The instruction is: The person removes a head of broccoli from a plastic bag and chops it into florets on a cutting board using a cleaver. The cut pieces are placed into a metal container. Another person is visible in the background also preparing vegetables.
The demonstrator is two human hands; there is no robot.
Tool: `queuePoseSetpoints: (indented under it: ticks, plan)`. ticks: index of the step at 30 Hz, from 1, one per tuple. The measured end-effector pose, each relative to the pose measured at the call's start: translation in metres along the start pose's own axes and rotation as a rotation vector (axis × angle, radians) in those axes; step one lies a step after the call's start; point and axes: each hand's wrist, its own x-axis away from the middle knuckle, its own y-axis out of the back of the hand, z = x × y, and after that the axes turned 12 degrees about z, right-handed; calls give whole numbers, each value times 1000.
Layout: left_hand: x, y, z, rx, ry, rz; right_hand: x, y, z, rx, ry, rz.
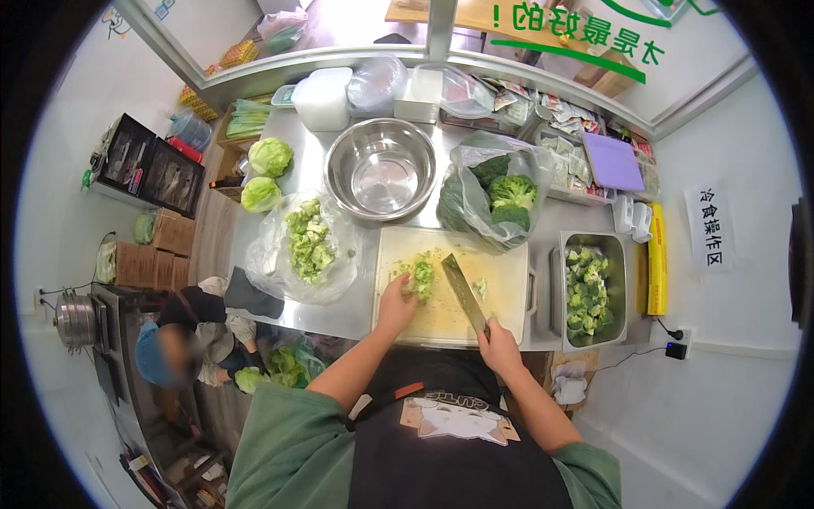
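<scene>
My right hand (498, 347) grips the handle of a kitchen knife (465, 294), whose broad blade lies slanted over the white cutting board (509, 318). At the board's left side, my left hand (397, 305) touches a small heap of broccoli pieces (422, 278) with its fingers. A pale scrap of broccoli (480, 288) lies right of the blade, and green crumbs are scattered around. Left of the board, a clear plastic bag (343, 280) bears a pile of broccoli trimmings (310, 242). Cut florets (586, 289) fill part of a steel pan (620, 337) on the right.
Behind the board stand a steel bowl (381, 168) and a bag of whole broccoli (514, 194). Two lettuce heads (270, 157) sit at the back left. Plastic containers (323, 98) line the window. At lower left, a co-worker (210, 343) crouches, gloved hand on a lettuce (250, 380).
</scene>
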Motion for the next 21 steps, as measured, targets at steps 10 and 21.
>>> queuePoseSetpoints:
  ticks: [10,21]
  plan:
    - [6,-12,2,-124,-33,-27,34,17,26,96,41,106]
    - [9,-15,0,-123,-71,-124,36,13,37,209,5,200]
